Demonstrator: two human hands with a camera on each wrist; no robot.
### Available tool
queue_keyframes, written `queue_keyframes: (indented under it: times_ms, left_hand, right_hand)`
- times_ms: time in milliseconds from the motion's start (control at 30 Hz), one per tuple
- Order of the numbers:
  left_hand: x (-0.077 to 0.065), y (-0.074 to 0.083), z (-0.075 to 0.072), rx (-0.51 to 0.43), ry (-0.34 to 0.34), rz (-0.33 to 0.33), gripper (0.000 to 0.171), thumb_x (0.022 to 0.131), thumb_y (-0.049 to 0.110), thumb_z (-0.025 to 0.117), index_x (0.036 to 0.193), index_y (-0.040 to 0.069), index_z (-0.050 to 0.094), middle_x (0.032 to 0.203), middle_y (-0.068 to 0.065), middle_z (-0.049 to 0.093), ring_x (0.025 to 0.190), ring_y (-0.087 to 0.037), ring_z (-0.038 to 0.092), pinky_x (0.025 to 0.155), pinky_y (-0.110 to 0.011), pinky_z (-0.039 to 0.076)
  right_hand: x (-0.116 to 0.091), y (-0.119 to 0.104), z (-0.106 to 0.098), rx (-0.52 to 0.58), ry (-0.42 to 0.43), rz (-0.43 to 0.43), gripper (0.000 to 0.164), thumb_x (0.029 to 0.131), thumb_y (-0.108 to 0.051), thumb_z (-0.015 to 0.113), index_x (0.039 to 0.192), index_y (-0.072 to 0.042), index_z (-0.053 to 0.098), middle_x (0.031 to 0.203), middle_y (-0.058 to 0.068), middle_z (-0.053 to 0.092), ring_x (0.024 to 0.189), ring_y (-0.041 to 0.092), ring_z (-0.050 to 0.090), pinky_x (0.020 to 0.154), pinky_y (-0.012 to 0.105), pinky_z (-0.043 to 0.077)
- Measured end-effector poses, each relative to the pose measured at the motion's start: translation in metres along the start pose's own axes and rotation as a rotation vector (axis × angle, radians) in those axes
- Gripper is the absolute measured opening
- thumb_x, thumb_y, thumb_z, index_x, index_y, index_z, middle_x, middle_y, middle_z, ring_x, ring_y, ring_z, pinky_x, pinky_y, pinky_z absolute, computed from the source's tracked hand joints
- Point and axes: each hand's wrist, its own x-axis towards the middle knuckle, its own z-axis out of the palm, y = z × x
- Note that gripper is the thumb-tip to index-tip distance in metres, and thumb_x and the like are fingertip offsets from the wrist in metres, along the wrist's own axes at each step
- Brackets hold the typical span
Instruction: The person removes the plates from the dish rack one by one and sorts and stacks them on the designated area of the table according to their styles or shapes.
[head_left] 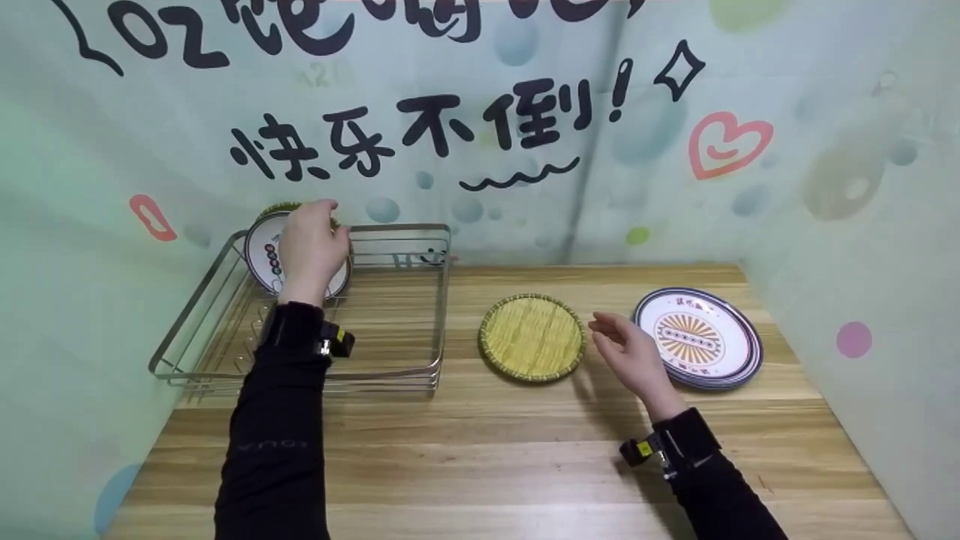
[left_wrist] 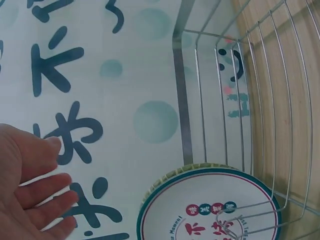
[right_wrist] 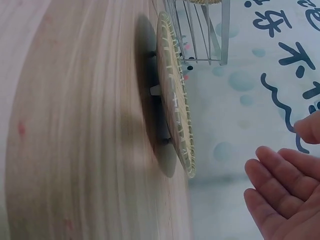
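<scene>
Hiding part of a plate (head_left: 262, 253), left hand (head_left: 311, 244) loosely spread, right hand (head_left: 631, 358) likewise.

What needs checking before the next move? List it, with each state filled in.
1. Left hand free: ok, it holds nothing.
2. Right hand free: ok, also holding nothing.
3. Plate in the wire rack standing rather than lying flat: ok.
4. That plate firmly seated: cannot tell.
5. Round woven mat on the table uncovered: ok, nothing on it.
6. Exact number in the plate stack: cannot tell.
</scene>
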Motion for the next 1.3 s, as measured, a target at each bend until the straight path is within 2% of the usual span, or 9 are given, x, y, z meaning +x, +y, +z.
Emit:
queue_keyframes:
  times_ms: [67, 133, 267, 433, 700, 933, 1300]
  left_hand:
    - [0.002, -0.002, 0.002, 0.008, 0.022, 0.019, 0.033, 0.086, 0.010, 0.059, 0.117, -0.001, 0.058, 0.115, -0.021, 0.059, 0.109, -0.038, 0.051, 0.091, -0.049, 0.040]
    - [0.004, -0.005, 0.006, 0.019, 0.030, 0.032, 0.033, 0.086, 0.009, 0.060, 0.116, -0.001, 0.059, 0.115, -0.020, 0.059, 0.110, -0.038, 0.051, 0.092, -0.049, 0.040]
    - [0.006, -0.011, 0.016, 0.058, 0.016, 0.043, 0.033, 0.085, 0.008, 0.061, 0.116, -0.001, 0.058, 0.115, -0.020, 0.058, 0.110, -0.039, 0.049, 0.090, -0.052, 0.041]
    - [0.006, -0.024, 0.027, 0.116, -0.005, 0.048, 0.033, 0.085, 0.005, 0.062, 0.116, -0.002, 0.057, 0.119, -0.021, 0.055, 0.115, -0.038, 0.045, 0.097, -0.050, 0.035]
    - [0.007, -0.037, 0.040, 0.184, -0.024, 0.075, 0.039, 0.085, 0.005, 0.063, 0.121, -0.004, 0.053, 0.131, -0.021, 0.046, 0.126, -0.036, 0.035, 0.108, -0.045, 0.024]
    - [0.007, -0.040, 0.048, 0.199, -0.007, 0.091, 0.035, 0.083, 0.001, 0.063, 0.116, -0.006, 0.055, 0.125, -0.022, 0.050, 0.123, -0.037, 0.039, 0.107, -0.045, 0.025]
    - [0.012, -0.043, 0.059, 0.279, -0.092, 0.096, 0.045, 0.083, 0.002, 0.059, 0.126, -0.006, 0.048, 0.135, -0.022, 0.043, 0.130, -0.035, 0.032, 0.108, -0.047, 0.023]
  right_hand:
    - [0.002, 0.012, 0.001, -0.021, 0.019, -0.032, 0.036, 0.089, -0.007, 0.060, 0.121, 0.008, 0.053, 0.109, 0.023, 0.062, 0.103, 0.036, 0.058, 0.088, 0.043, 0.048]
    - [0.003, 0.012, 0.003, -0.037, 0.044, -0.070, 0.035, 0.088, -0.008, 0.061, 0.120, 0.006, 0.055, 0.107, 0.020, 0.064, 0.101, 0.034, 0.059, 0.087, 0.041, 0.048]
    - [0.003, 0.014, 0.004, -0.039, 0.078, -0.152, 0.034, 0.087, -0.006, 0.062, 0.119, 0.005, 0.056, 0.104, 0.016, 0.065, 0.098, 0.032, 0.060, 0.088, 0.039, 0.047]
    - [0.003, 0.015, 0.007, -0.039, 0.094, -0.212, 0.035, 0.086, -0.004, 0.064, 0.119, 0.004, 0.057, 0.103, 0.016, 0.066, 0.096, 0.032, 0.061, 0.090, 0.040, 0.045]
    - [0.003, 0.011, 0.008, -0.034, 0.068, -0.212, 0.037, 0.083, 0.005, 0.064, 0.119, 0.010, 0.054, 0.103, 0.024, 0.064, 0.095, 0.039, 0.060, 0.089, 0.047, 0.043]
    - [-0.005, -0.027, 0.005, -0.052, 0.044, -0.218, 0.037, 0.083, 0.009, 0.060, 0.118, 0.016, 0.051, 0.104, 0.029, 0.061, 0.097, 0.042, 0.058, 0.092, 0.044, 0.043]
    - [-0.005, -0.028, 0.007, -0.035, 0.028, -0.253, 0.036, 0.083, 0.009, 0.060, 0.116, 0.017, 0.052, 0.102, 0.030, 0.061, 0.096, 0.044, 0.058, 0.089, 0.049, 0.044]
